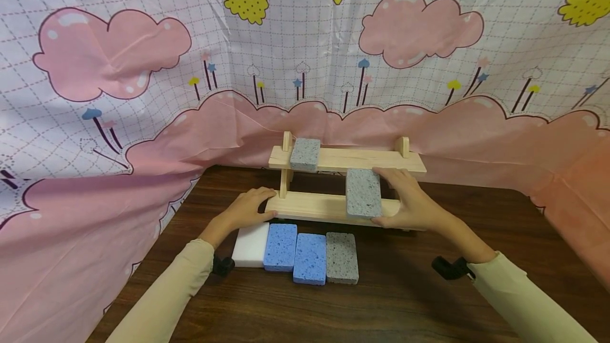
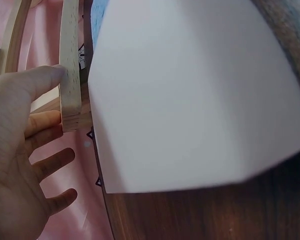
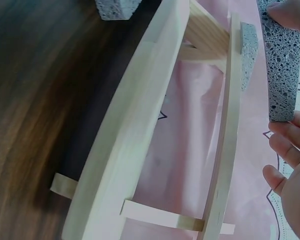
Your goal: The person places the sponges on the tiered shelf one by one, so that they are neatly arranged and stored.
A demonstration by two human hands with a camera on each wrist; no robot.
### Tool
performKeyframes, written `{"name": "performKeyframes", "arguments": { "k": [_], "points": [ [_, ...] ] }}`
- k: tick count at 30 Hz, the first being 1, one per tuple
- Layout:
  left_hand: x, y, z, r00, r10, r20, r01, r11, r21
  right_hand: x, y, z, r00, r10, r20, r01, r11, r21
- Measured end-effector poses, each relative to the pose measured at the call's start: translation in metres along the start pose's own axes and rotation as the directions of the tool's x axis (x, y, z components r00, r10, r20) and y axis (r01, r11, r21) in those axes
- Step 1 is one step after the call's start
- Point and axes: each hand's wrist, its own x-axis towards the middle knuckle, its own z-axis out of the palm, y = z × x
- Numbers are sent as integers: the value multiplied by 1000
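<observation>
My right hand [image 1: 412, 200] pinches a grey sponge [image 1: 364, 193] between thumb and fingers, in front of a two-tier wooden shelf [image 1: 305, 204]. In the right wrist view that sponge [image 3: 282, 65] is held clear of the boards. At the shelf's lower left end my left hand [image 1: 248, 208] grips the board, thumb at the front edge and fingers round the end, as the left wrist view also shows. Another grey sponge [image 1: 305, 154] rests on the upper board at the left. In front of the shelf lie a white sponge [image 1: 251, 246], two blue sponges [image 1: 280, 246] and a grey sponge [image 1: 341, 258], side by side.
The shelf stands on a dark wood table [image 1: 267, 311], near its back edge. A patterned cloth [image 1: 295, 30] with pink clouds hangs behind and along the sides. Close to the left wrist camera, the white sponge [image 2: 190, 100] fills much of the view.
</observation>
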Motion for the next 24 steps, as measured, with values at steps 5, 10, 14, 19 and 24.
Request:
{"name": "performKeyframes", "arguments": {
  "k": [5,10,14,19,24],
  "points": [
    [0,0,-1,1000,-10,8,10,1000,-5,9,2,-1,1000,-13,-16,13,1000,20],
    [-1,0,-2,1000,-3,5,3,1000,5,18,4,-3,999,-35,-26,36,999,28],
    [-1,0,-3,1000,-9,11,9,1000,-12,25,5,-4,999,-27,-25,28,999,42],
    [0,-2,-2,1000,-12,16,12,1000,-10,33,5,-8,1000,10,-24,-9,998,66],
    [2,-3,1,1000,-5,16,5,1000,-1,43,5,-11,1000,-1,-23,3,998,58]
  ]
}}
